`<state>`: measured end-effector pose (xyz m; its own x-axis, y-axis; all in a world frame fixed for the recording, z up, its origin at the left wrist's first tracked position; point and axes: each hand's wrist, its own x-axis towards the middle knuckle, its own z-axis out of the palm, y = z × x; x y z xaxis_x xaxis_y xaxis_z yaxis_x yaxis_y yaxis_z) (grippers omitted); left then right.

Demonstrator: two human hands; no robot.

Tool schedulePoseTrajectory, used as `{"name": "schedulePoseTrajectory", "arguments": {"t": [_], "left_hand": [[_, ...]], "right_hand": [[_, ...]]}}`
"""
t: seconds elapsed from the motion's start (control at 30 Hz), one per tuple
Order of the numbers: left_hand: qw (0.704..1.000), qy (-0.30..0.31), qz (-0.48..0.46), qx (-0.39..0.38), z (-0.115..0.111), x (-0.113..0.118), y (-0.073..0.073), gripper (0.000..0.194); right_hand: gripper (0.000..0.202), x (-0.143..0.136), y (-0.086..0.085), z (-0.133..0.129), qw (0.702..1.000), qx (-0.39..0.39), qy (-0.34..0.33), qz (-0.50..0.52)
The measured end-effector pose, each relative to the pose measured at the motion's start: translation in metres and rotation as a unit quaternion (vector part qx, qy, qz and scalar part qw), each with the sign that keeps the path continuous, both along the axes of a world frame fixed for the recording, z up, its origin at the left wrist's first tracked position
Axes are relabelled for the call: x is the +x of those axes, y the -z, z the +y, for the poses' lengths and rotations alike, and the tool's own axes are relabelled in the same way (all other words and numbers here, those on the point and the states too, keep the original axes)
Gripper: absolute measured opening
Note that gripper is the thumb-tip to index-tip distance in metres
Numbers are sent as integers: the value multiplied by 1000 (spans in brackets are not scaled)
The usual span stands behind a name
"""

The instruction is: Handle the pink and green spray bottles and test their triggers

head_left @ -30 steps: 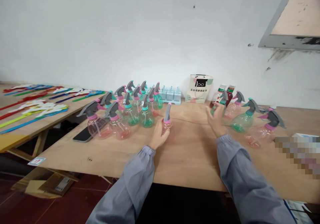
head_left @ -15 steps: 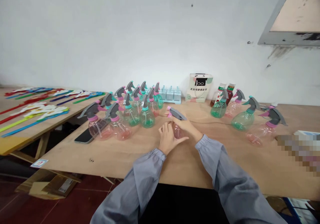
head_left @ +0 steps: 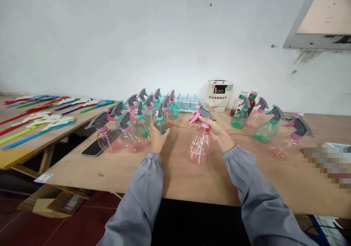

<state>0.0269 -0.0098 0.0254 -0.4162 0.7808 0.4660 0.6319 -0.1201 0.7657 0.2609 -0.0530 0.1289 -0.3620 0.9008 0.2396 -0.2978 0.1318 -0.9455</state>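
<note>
My right hand [head_left: 218, 131] is closed around the neck and grey-and-pink spray head of a clear pink spray bottle [head_left: 197, 149]. This bottle hangs slightly tilted over the front middle of the table, its pink trigger pointing left. To the left, my left hand [head_left: 158, 138] is open, thumb and fingers spread around the near side of a green spray bottle [head_left: 160, 122]. Whether the fingers touch it is unclear. That bottle stands upright at the right front of a cluster, with another green spray bottle [head_left: 142, 123] beside it and a pink spray bottle [head_left: 131, 140] nearer the left.
A phone [head_left: 92, 149] lies by the cluster. Behind stand a light-blue box set [head_left: 186, 104], a paper bag [head_left: 218, 96] and red-capped sauce bottles [head_left: 251, 103]. More spray bottles [head_left: 265, 131] are at right. Colourful flower sticks [head_left: 52, 123] cover the left table.
My left hand has left the pink spray bottle and moved left to a green one. My right hand has shifted slightly right with the pink bottle, now more upright and fully visible.
</note>
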Motion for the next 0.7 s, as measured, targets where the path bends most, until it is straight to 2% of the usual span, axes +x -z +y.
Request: {"name": "schedulePoseTrajectory", "arguments": {"t": [0.23, 0.47, 0.7], "left_hand": [[995, 30, 89, -23, -14, 23, 15, 81], [994, 85, 73, 4, -12, 35, 22, 85], [993, 109, 50, -1, -13, 34, 20, 87]], "right_hand": [[38, -2, 0, 3, 997, -9, 80, 21], [38, -2, -6, -3, 999, 9, 34, 41], [38, -3, -6, -1, 999, -1, 34, 12]]}}
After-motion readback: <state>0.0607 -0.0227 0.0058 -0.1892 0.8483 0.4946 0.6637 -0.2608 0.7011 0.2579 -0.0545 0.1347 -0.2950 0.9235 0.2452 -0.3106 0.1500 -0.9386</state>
